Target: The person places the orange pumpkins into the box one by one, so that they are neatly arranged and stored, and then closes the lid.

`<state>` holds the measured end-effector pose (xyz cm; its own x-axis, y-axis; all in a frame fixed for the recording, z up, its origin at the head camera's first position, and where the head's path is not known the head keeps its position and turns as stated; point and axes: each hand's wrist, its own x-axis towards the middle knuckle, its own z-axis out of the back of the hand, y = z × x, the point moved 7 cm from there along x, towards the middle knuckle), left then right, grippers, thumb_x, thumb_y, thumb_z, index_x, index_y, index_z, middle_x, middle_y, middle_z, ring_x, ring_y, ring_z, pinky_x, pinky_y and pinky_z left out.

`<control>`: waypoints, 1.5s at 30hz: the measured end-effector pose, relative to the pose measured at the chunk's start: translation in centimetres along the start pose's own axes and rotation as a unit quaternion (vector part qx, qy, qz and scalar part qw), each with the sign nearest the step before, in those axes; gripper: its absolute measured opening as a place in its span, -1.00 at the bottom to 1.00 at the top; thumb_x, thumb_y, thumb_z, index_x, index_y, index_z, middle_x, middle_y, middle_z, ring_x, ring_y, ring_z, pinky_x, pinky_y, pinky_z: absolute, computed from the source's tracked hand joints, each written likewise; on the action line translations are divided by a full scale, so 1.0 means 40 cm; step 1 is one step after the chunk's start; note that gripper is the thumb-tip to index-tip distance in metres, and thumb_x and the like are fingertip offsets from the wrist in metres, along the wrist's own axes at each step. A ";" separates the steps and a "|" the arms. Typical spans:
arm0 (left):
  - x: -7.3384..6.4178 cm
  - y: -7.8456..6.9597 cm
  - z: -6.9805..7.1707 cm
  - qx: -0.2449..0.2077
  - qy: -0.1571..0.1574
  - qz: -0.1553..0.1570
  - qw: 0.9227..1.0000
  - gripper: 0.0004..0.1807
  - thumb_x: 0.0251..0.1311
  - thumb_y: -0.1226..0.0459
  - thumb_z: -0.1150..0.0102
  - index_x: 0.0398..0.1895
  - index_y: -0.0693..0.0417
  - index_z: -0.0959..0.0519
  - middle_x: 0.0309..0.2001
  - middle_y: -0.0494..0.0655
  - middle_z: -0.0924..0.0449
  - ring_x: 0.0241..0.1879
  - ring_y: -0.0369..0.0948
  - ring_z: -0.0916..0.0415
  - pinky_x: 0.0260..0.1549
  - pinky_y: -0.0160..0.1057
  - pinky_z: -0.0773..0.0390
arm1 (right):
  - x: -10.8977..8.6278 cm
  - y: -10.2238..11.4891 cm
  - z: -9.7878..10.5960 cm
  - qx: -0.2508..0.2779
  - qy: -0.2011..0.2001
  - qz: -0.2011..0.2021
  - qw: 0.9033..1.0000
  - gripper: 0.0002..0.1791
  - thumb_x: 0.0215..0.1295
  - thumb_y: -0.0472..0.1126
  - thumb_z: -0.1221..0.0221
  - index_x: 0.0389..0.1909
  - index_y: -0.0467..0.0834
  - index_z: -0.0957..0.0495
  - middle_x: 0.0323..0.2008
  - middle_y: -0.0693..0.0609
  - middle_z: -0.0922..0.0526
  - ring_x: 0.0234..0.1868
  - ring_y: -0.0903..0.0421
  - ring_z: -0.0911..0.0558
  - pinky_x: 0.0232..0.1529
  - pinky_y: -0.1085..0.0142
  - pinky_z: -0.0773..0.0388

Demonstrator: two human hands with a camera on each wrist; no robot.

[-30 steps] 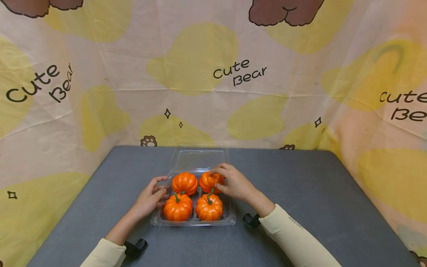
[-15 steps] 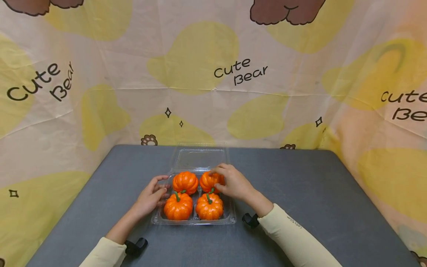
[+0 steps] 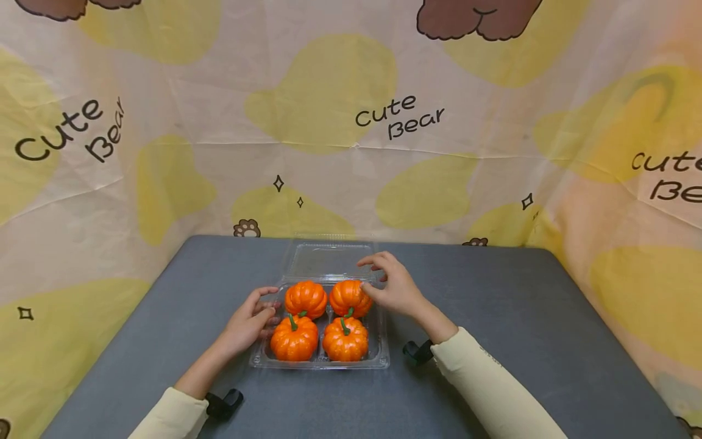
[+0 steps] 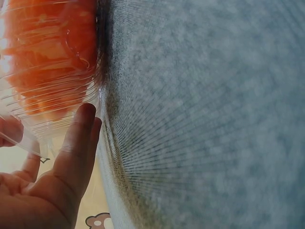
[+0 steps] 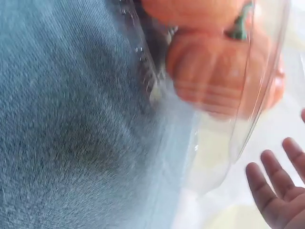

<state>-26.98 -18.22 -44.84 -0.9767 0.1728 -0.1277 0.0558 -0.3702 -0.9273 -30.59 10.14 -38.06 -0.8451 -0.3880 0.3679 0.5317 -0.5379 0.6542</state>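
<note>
Several orange toy pumpkins with green stems fill a clear plastic clamshell box (image 3: 320,365), one in each visible compartment. The back right pumpkin (image 3: 350,297) is nearest my right hand (image 3: 399,289), whose fingers are spread above the box's right side. In the right wrist view its fingers (image 5: 261,183) hold nothing and stand apart from the box wall. My left hand (image 3: 245,323) rests at the box's left side. The left wrist view shows its extended fingers (image 4: 76,143) against the clear wall, low by the table, with a pumpkin (image 4: 52,52) behind the plastic.
The box's clear lid (image 3: 329,261) is folded back towards the far edge of the grey table (image 3: 482,305). A patterned cloth (image 3: 329,122) hangs behind and at both sides. Black straps (image 3: 223,405) show by both cuffs.
My right hand has let go of the back right pumpkin and lifted up and away to the right, its fingers spreading. The left hand stays at the box's side.
</note>
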 end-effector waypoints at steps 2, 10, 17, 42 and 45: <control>0.000 -0.002 0.000 0.002 0.000 -0.001 1.000 -0.53 0.42 0.29 0.15 0.37 0.06 -0.16 0.22 0.33 -0.41 -0.02 0.00 -0.60 -0.17 -0.09 -0.67 | 0.005 -0.019 0.012 0.017 -0.020 -0.013 1.000 -0.60 0.19 -0.20 -0.26 0.07 -0.01 -0.55 0.06 -0.09 -0.50 0.02 -0.17 -0.51 -0.14 -0.01 -0.57; -0.003 -0.004 0.001 0.003 -0.001 0.004 1.000 -0.52 0.41 0.30 0.14 0.37 0.05 -0.16 0.23 0.32 -0.40 -0.03 -0.02 -0.60 -0.16 -0.10 -0.67 | 0.006 -0.103 0.014 0.071 -0.040 -0.110 0.991 -0.60 0.25 -0.15 -0.23 0.13 -0.06 -0.52 0.10 -0.16 -0.46 0.04 -0.15 -0.53 -0.04 0.03 -0.57; -0.001 -0.003 -0.001 -0.001 -0.005 0.007 1.000 -0.54 0.41 0.30 0.13 0.35 0.03 -0.19 0.21 0.31 -0.42 -0.06 -0.04 -0.61 -0.18 -0.10 -0.68 | 0.004 -0.155 -0.002 0.111 -0.038 -0.190 0.975 -0.53 0.30 -0.15 -0.18 0.22 -0.14 -0.46 0.21 -0.25 -0.41 -0.06 -0.15 -0.61 -0.22 0.14 -0.64; -0.002 -0.002 -0.001 -0.004 0.000 0.005 1.000 -0.53 0.41 0.29 0.13 0.36 0.03 -0.17 0.22 0.32 -0.41 -0.02 -0.01 -0.59 -0.18 -0.09 -0.67 | 0.014 -0.214 -0.034 0.185 -0.034 -0.236 0.953 -0.53 0.32 -0.22 -0.17 0.24 -0.21 -0.45 0.23 -0.18 -0.48 -0.04 -0.12 -0.64 -0.19 0.13 -0.67; -0.002 -0.002 -0.001 -0.002 -0.002 0.005 1.000 -0.53 0.41 0.29 0.12 0.36 0.03 -0.17 0.21 0.32 -0.41 -0.03 -0.02 -0.60 -0.18 -0.08 -0.68 | 0.014 -0.211 -0.030 0.173 -0.034 -0.232 0.957 -0.53 0.31 -0.22 -0.18 0.24 -0.20 -0.46 0.23 -0.17 -0.49 -0.07 -0.10 -0.65 -0.21 0.13 -0.66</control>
<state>-26.88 -18.15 -44.78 -0.9770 0.1648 -0.1357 0.0667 -0.3685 -0.9272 -35.49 13.56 -44.17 -0.9935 -0.1126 0.0196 0.0587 -0.3554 0.9329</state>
